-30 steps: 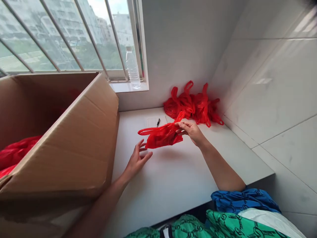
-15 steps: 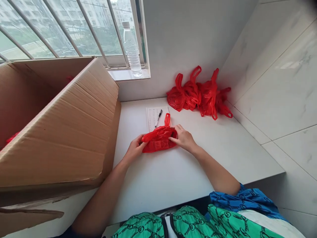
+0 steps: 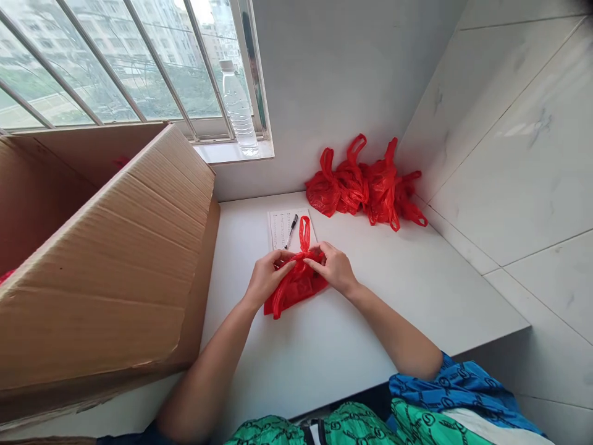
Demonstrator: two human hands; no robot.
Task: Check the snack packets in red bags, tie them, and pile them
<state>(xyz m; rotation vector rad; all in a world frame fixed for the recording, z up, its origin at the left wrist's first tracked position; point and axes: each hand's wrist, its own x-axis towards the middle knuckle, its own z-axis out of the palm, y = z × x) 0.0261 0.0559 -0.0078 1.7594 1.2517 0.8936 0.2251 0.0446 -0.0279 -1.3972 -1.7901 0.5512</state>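
A red plastic bag (image 3: 299, 285) lies on the white table, with one loop handle standing up at the back and the other hanging toward me at the front left. My left hand (image 3: 271, 275) pinches the bag's gathered top from the left. From the right, my right hand (image 3: 334, 267) grips the same gathered part, with thumb and fingers closed on it. Whatever is inside the bag is hidden by the plastic. Just behind it, a black-capped pen (image 3: 291, 230) rests on a printed sheet (image 3: 278, 230).
A large open cardboard box (image 3: 139, 247) fills the left side, with red plastic inside. Several tied red bags (image 3: 365, 185) sit at the back against the wall. A water bottle (image 3: 240, 114) stands on the windowsill. A tiled wall bounds the table (image 3: 417, 290) on the right.
Both hands have moved closer together onto the bag's top, which is now gathered. One handle now drapes toward me. The whole view has shifted slightly.
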